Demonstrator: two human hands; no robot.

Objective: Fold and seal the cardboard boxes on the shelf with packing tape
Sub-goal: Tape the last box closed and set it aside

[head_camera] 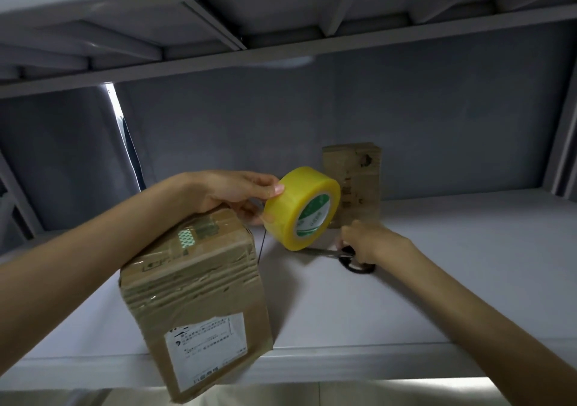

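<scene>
On the shelf [437, 280] stands a taped box [193, 287], beneath the left hand [228, 191], which pinches a yellow tape roll [301, 207]. Right hand [367, 241] curls around scissors [349, 257] lying just beside.

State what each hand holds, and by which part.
Left hand grips the yellow tape roll by its outer rim. Right hand grips the scissors at their black handles.

Yellow tape roll [302, 207], brown box [199, 296], black-handled scissors [349, 257]
</scene>
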